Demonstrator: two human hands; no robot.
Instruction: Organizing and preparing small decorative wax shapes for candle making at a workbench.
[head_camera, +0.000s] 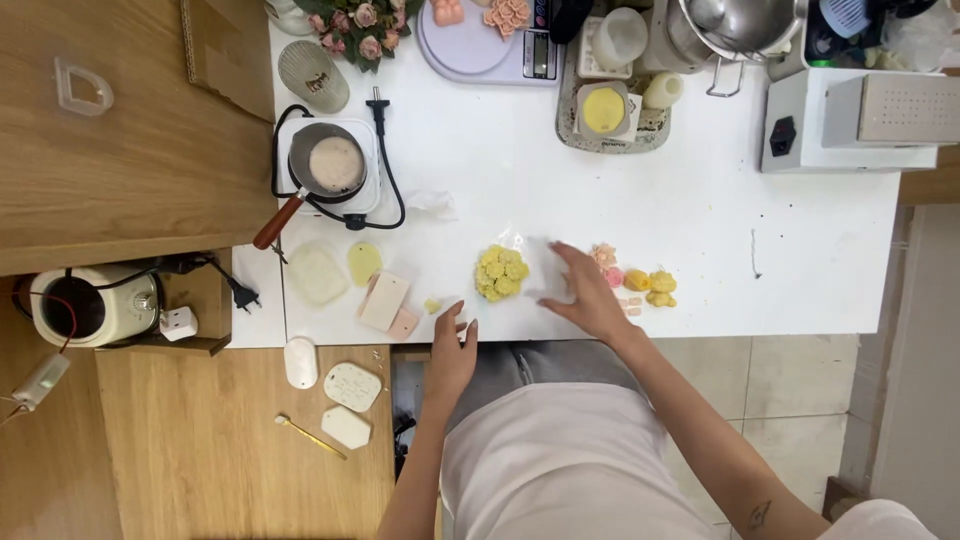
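At the far left, on the wooden surface, stands a cream round electric pot (92, 306) with red and black wires. Lower on the wood lie three white flat moulds (334, 389) and a thin golden spoon (311, 437). On the white table (700, 210) a small white hot plate (340, 180) carries a little metal pan with a brown wooden handle (325, 170), filled with a pale liquid; its black cable curls around it. In front of it lie a pale round translucent piece (316, 275), a small yellow oval piece (364, 263) and two pinkish rectangular blocks (389, 303), one partly on the other.

The left hand (452, 352) rests at the near edge of the table, fingers open and a little spread, holding nothing. Just beside its fingertips lies a tiny yellow crumb (432, 305).

Between the two hands sits the yellow flower-shaped cluster (501, 272), made of many small rounded blossoms pressed together, lying on a thin clear plastic sheet (535, 255). Nothing covers it.

The right hand (585, 290) lies flat on this sheet, just right of the cluster, fingers stretched and open, palm down, gripping nothing. To its right lie small pink flower pieces (606, 262) and small yellow and orange pieces (652, 284), close to the hand.

At the back stand a round white kitchen scale (480, 50), a tray with a yellow block (604, 110), a steel pot (730, 30) and a white box-like machine (850, 120).
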